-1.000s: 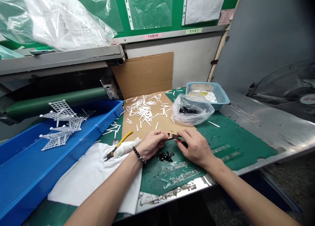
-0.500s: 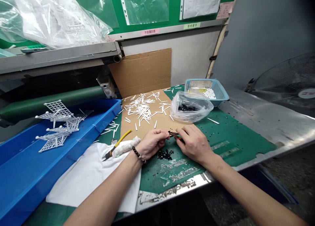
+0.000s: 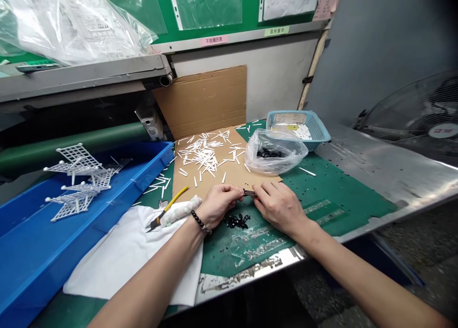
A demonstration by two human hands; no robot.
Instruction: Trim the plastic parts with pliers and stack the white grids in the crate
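At a bench [image 3: 372, 156] covered in part by a green mat [image 3: 361, 209], a person brings two hands together over a loose heap [image 3: 237, 221] of glossy black bits. The left hand [image 3: 222, 201], thumb and forefinger pinched tight, holds what looks like one small black piece [image 3: 244, 192], largely hidden by the fingertips. The right hand [image 3: 277, 206] is curled around dark cutters [image 3: 250, 193], their tip meeting the piece just beyond the left fingers; whether the jaws are parted is too small to tell.

The piece sits above the mat, between the hands, and is likely almost weightless, hard and stiff, probably plastic. Its shine suggests a slick surface that could skid from a loose pinch, and a thin part might snap if squeezed or twisted. The surest hold would be at one end, between the pads of thumb and forefinger, with skin well clear of the blades.

The cutters, heavier and rigid, are best held by the handles. Beyond the hands, an open clear bag [image 3: 293, 158] holds more black bits; its film looks soft, easily crumpled, and best lifted by the gathered rim.
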